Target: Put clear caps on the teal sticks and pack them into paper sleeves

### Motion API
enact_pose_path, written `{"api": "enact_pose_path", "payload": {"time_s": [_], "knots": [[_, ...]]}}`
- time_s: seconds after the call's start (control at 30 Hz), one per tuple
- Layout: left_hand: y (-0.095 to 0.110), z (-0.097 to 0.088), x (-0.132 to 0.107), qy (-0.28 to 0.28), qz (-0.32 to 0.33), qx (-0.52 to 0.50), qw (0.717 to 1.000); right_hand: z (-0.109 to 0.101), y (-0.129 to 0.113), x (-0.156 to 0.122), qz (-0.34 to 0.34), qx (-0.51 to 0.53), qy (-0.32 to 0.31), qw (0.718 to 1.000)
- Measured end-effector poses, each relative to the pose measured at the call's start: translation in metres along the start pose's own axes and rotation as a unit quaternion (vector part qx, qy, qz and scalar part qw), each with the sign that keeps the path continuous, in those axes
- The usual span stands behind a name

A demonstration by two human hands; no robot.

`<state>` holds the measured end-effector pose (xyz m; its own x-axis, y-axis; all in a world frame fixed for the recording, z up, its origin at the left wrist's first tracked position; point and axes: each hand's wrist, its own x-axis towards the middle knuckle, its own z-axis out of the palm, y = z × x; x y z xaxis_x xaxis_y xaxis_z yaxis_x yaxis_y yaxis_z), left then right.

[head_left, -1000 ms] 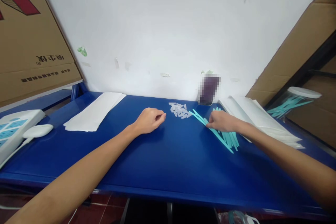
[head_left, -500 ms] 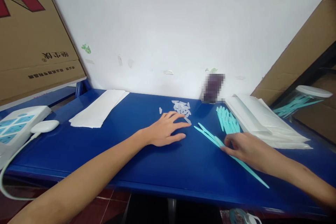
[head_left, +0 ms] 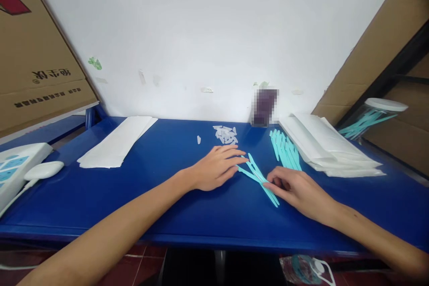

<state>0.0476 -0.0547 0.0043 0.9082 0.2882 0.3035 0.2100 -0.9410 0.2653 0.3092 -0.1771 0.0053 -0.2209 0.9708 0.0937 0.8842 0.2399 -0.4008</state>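
Note:
My right hand (head_left: 293,190) pinches slim turquoise sticks (head_left: 256,174) that look like eyebrow razors, thumb and forefinger closed on their middle. They cross one another, with their tips fanned towards my left hand (head_left: 216,167). That hand lies palm down with fingers stretched and apart, its fingertips at the razor tips; whether it presses on them I cannot tell. Just beyond it is a small heap of translucent white caps (head_left: 226,134), and a single cap (head_left: 199,140) sits to its left. A row of similar turquoise razors (head_left: 284,149) lies behind my right hand.
White paper sheets (head_left: 117,140) lie at left, near a power strip (head_left: 20,161) with a white plug (head_left: 43,170). White plastic bags (head_left: 331,145) are stacked at right, before a clear jar (head_left: 368,118) of turquoise sticks. A pixelated dark object (head_left: 264,107) leans on the wall.
My right hand has drawn the razors left, and the long one that pointed towards the table's front no longer sticks out. My left fingertips have gone from the caps to the razor tips.

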Motion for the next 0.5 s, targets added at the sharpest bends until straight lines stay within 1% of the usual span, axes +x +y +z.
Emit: {"api": "enact_pose_path", "payload": {"time_s": [0.1, 0.17, 0.23, 0.3, 0.33, 0.37, 0.4, 0.43, 0.47, 0.5], "knots": [[0.002, 0.012, 0.019, -0.055, 0.019, 0.021, 0.998, -0.003, -0.002, 0.007, 0.014, 0.061, 0.032, 0.998], [-0.001, 0.017, 0.031, -0.087, 0.029, 0.038, 0.995, -0.008, 0.000, 0.005, 0.037, 0.127, 0.075, 0.988], [-0.005, 0.018, 0.039, -0.095, 0.040, 0.050, 0.993, -0.013, 0.003, -0.002, 0.067, 0.192, 0.159, 0.966], [-0.006, 0.017, 0.041, -0.082, 0.056, 0.061, 0.993, -0.015, 0.007, -0.009, 0.088, 0.234, 0.257, 0.933], [-0.005, 0.016, 0.040, -0.075, 0.065, 0.066, 0.993, -0.016, 0.007, -0.012, 0.086, 0.243, 0.297, 0.919], [-0.004, 0.014, 0.037, -0.068, 0.075, 0.069, 0.992, -0.016, 0.008, -0.014, 0.077, 0.243, 0.322, 0.912], [-0.003, 0.013, 0.033, -0.061, 0.085, 0.071, 0.992, -0.016, 0.007, -0.013, 0.064, 0.236, 0.326, 0.913], [-0.002, 0.011, 0.027, -0.050, 0.093, 0.072, 0.992, -0.016, 0.005, -0.011, 0.053, 0.221, 0.309, 0.923], [-0.001, 0.009, 0.021, -0.036, 0.096, 0.074, 0.992, -0.015, 0.003, -0.006, 0.046, 0.200, 0.274, 0.940], [-0.001, 0.007, 0.014, -0.020, 0.093, 0.074, 0.993, -0.014, 0.000, 0.000, 0.040, 0.173, 0.222, 0.959]]}}
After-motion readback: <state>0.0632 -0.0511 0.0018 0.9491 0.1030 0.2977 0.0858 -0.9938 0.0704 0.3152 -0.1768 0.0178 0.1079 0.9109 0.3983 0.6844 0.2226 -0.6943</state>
